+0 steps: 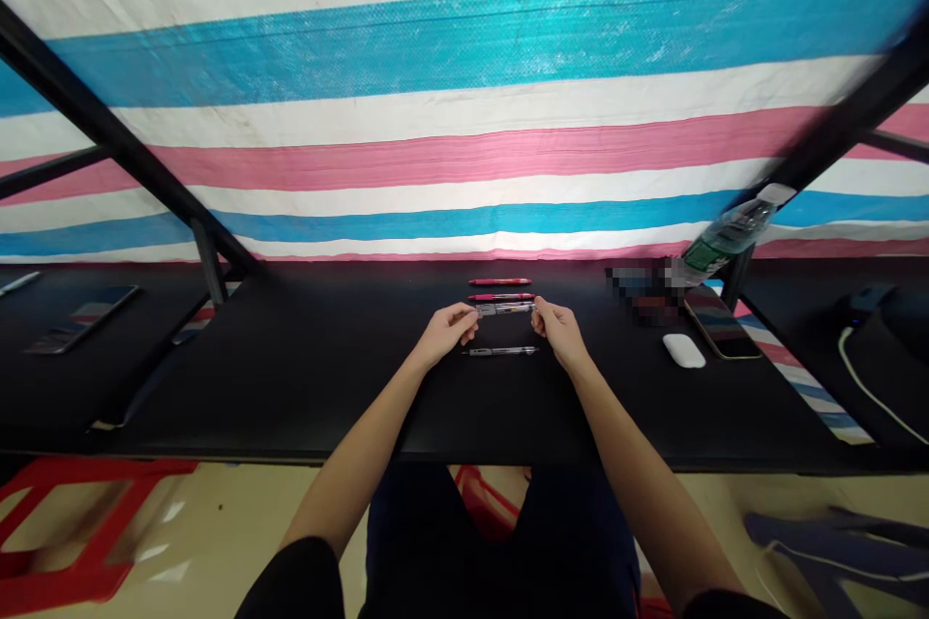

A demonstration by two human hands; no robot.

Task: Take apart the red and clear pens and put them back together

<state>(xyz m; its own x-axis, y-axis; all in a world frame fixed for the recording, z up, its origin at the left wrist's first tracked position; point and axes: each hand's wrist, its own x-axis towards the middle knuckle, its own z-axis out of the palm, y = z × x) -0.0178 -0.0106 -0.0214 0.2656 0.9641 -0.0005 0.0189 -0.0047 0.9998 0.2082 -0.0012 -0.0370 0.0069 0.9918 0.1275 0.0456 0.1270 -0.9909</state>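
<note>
A clear pen (pixel 505 309) lies crosswise between my hands, just below a red pen (pixel 500 297). My left hand (pixel 451 329) pinches its left end, and my right hand (pixel 553 325) pinches its right end. Farther back, a second red pen (pixel 499 281) rests on the black table (pixel 305 358). Nearer to me, another clear pen (pixel 500 351) lies flat on the table, apart from both hands. All the pens run roughly parallel, left to right.
On the right are a white earphone case (pixel 683 350), a phone (pixel 722 323) and a leaning plastic bottle (pixel 733 230) against a black frame. Another phone (pixel 85 319) is on the left table. A striped sheet (pixel 494 155) hangs behind, and a red stool (pixel 79 532) stands lower left.
</note>
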